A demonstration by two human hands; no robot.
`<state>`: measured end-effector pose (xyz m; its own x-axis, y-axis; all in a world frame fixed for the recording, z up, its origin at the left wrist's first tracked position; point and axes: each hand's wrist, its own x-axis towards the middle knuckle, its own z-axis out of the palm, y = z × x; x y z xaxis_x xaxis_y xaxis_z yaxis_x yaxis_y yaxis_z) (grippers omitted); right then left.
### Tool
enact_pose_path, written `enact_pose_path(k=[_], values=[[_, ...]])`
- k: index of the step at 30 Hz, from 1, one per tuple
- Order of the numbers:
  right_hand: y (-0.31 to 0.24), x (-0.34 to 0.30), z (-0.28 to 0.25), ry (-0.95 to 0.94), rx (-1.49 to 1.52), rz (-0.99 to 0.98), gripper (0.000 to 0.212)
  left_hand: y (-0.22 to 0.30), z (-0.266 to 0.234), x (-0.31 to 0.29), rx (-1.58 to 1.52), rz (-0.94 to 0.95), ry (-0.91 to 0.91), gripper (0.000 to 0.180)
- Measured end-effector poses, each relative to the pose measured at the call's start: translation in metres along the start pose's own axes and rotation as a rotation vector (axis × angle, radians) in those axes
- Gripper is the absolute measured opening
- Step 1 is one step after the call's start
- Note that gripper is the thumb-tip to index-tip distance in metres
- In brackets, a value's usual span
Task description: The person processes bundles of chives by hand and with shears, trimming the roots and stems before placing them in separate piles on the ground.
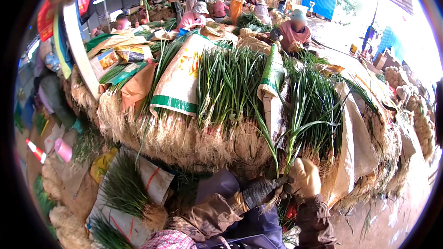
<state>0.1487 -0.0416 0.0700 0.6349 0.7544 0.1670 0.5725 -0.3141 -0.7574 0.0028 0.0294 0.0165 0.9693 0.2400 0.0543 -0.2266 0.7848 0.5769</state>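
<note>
Left hand (272, 187), one, dark-gloved: reaching in from the left, fingers closed round the base of a few long green onions (290, 157). Right hand (308, 177), one, pale: fingers curled, set just right of the same stalks; whether it also pinches them cannot be told.

Held green onions: at near centre, in front of the stack. Long axis near to far; pale roots (273, 201) hang on the near side below the left fingers, leaves spread away to the far side. Stalks rise from between the two hands, the left gripping, the right close alongside.

Stacked bundles (230, 78), many: far side of the hands, leaves upward, roots toward the person. White sack (175, 78), green-banded: draped over the stack, left of centre.

Loose bunch (122, 184), one: near left, on a pale sheet (159, 182), roots toward the right. Pink bucket (63, 150), one: far left. Co-worker (290, 37), pink top: beyond the stack, right.
</note>
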Motion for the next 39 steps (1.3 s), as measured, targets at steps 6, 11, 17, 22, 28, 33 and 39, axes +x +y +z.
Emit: enact_pose_path(k=[6,11,17,22,28,33,39], values=[[0.005,-0.024,0.043,0.014,0.299,-0.001,0.024,-0.036,-0.057,0.004,0.582,-0.114,0.370,0.024],[0.046,-0.019,0.058,0.050,0.402,0.222,0.024,-0.031,-0.048,0.002,0.811,-0.183,0.436,0.023],[0.081,-0.053,0.056,-0.179,0.277,0.449,0.024,-0.015,-0.003,-0.012,0.207,-0.089,0.378,0.024],[0.101,-0.099,0.039,-0.789,-0.763,0.190,0.030,0.002,-0.002,-0.003,0.222,0.044,0.357,0.033],[0.022,-0.039,0.025,0.045,-0.393,-0.008,0.038,0.011,-0.018,-0.002,0.197,-0.007,0.463,0.025],[0.010,0.020,0.024,0.061,-0.469,0.004,0.033,0.004,-0.025,0.002,0.159,-0.122,0.600,0.019],[-0.018,-0.045,0.032,-0.016,-0.278,-0.196,0.020,-0.006,-0.049,-0.005,0.415,-0.038,0.552,0.019]])
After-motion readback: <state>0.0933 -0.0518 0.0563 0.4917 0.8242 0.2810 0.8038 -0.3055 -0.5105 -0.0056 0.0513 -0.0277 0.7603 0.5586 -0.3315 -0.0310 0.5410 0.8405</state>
